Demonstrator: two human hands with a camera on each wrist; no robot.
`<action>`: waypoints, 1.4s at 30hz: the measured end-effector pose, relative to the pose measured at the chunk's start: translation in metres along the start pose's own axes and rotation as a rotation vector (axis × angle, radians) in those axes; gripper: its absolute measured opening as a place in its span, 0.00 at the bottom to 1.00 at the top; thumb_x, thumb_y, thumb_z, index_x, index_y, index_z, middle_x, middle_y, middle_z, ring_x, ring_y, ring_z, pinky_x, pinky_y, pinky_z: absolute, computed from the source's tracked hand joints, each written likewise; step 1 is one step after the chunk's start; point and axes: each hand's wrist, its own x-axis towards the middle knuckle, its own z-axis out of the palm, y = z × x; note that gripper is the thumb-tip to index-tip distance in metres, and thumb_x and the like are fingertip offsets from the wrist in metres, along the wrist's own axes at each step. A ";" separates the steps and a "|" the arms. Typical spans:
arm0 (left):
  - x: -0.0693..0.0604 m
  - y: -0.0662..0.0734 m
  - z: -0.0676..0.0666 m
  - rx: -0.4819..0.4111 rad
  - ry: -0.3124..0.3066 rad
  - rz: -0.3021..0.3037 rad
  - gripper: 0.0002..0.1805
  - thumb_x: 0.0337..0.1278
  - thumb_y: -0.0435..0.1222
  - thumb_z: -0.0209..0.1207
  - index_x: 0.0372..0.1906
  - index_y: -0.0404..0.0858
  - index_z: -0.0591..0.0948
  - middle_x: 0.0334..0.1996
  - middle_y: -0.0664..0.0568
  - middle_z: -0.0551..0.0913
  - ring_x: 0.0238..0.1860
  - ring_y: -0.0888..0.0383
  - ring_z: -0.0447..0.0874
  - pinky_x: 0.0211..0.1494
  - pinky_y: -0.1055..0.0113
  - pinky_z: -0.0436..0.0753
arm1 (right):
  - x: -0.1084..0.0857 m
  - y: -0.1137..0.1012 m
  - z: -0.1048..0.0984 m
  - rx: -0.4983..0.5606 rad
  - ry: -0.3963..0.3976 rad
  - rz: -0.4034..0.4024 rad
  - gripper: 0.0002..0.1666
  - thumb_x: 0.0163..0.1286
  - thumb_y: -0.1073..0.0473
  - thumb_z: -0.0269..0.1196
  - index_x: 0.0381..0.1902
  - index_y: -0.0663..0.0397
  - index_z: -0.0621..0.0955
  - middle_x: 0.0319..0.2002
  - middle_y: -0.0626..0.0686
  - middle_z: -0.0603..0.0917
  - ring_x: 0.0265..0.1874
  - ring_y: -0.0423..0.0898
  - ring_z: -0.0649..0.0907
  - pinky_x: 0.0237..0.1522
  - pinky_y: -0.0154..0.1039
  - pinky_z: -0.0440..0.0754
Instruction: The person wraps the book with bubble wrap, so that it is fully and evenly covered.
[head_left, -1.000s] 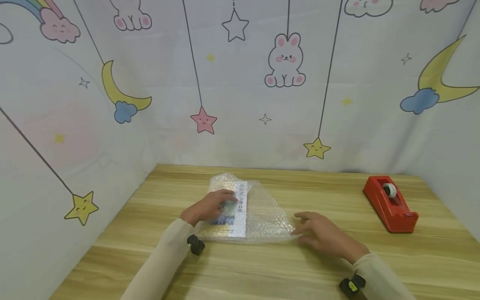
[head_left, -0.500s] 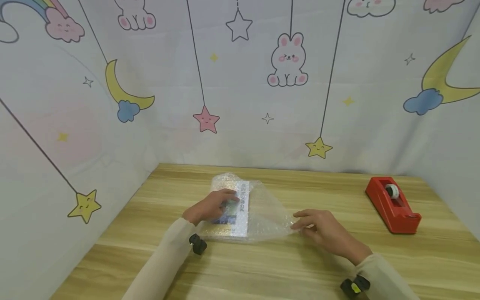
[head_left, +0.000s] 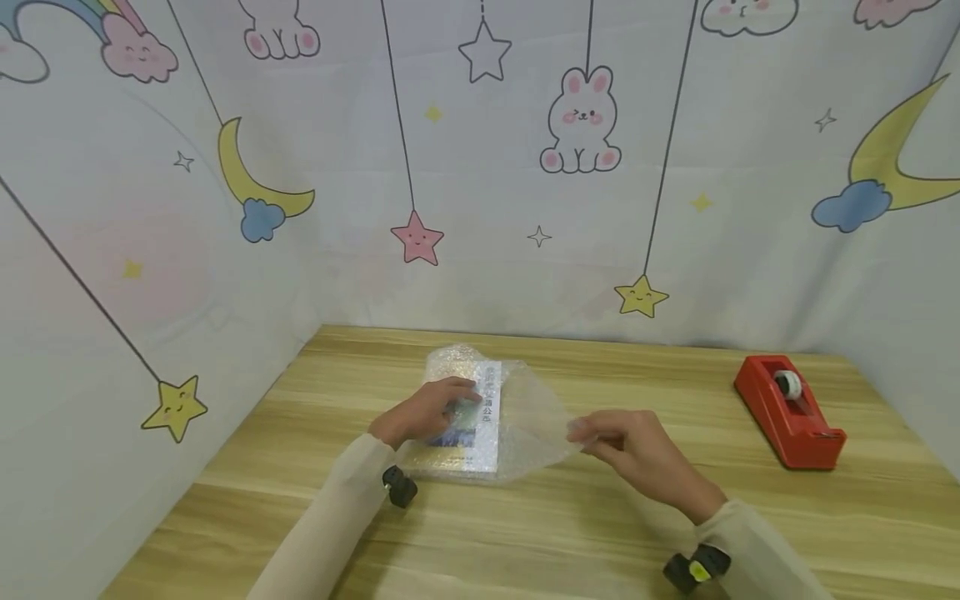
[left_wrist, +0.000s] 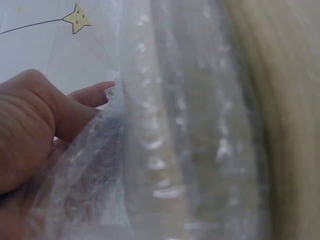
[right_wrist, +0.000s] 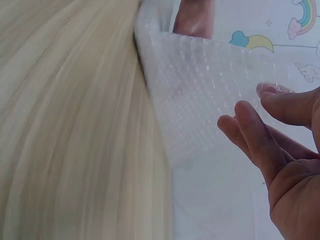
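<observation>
A book (head_left: 487,433) with a white strip of printed characters lies on the wooden table, wrapped partly in clear bubble wrap (head_left: 528,417). My left hand (head_left: 423,412) rests on the book's cover and the wrap, fingers extended. In the left wrist view, bubble wrap (left_wrist: 155,150) stands close in front of the left hand (left_wrist: 35,120). My right hand (head_left: 637,454) pinches the wrap's right corner between thumb and fingers, lifted off the table. The right wrist view has the sheet (right_wrist: 200,90) stretching from the book to the right hand (right_wrist: 285,140).
A red tape dispenser (head_left: 791,417) with a roll of tape stands at the right of the wooden table (head_left: 525,542). A pale curtain (head_left: 480,275) with moons, stars and rabbits hangs behind the table, and more cloth encloses both sides.
My right hand has raised the bubble wrap's corner and brought it a little left, toward the book. The left hand stays on the book.
</observation>
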 end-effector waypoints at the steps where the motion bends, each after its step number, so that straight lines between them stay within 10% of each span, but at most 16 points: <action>1: 0.000 0.000 0.000 -0.001 -0.001 -0.002 0.29 0.55 0.17 0.47 0.60 0.35 0.80 0.70 0.36 0.71 0.73 0.36 0.67 0.67 0.46 0.76 | 0.002 -0.002 0.001 0.044 -0.011 0.015 0.11 0.66 0.70 0.66 0.42 0.53 0.89 0.47 0.58 0.90 0.42 0.38 0.90 0.41 0.32 0.87; 6: 0.000 -0.001 0.001 -0.001 0.003 -0.008 0.29 0.53 0.16 0.48 0.60 0.35 0.81 0.70 0.36 0.72 0.73 0.36 0.67 0.69 0.45 0.74 | 0.012 -0.014 0.008 0.200 -0.044 0.077 0.11 0.70 0.72 0.60 0.44 0.59 0.87 0.49 0.63 0.88 0.37 0.40 0.91 0.40 0.33 0.88; 33: 0.003 -0.002 -0.002 -0.036 -0.006 -0.039 0.30 0.52 0.17 0.49 0.61 0.34 0.80 0.70 0.38 0.72 0.73 0.38 0.68 0.72 0.44 0.72 | 0.067 -0.050 0.061 0.201 0.051 0.027 0.14 0.69 0.72 0.57 0.43 0.58 0.88 0.43 0.59 0.90 0.34 0.46 0.91 0.36 0.32 0.87; 42: 0.003 -0.006 -0.004 -0.056 0.016 -0.078 0.20 0.57 0.22 0.59 0.55 0.38 0.79 0.55 0.43 0.83 0.56 0.45 0.82 0.58 0.51 0.81 | 0.080 -0.055 0.108 0.231 0.119 0.057 0.13 0.67 0.71 0.59 0.41 0.57 0.88 0.36 0.55 0.91 0.29 0.43 0.87 0.34 0.30 0.83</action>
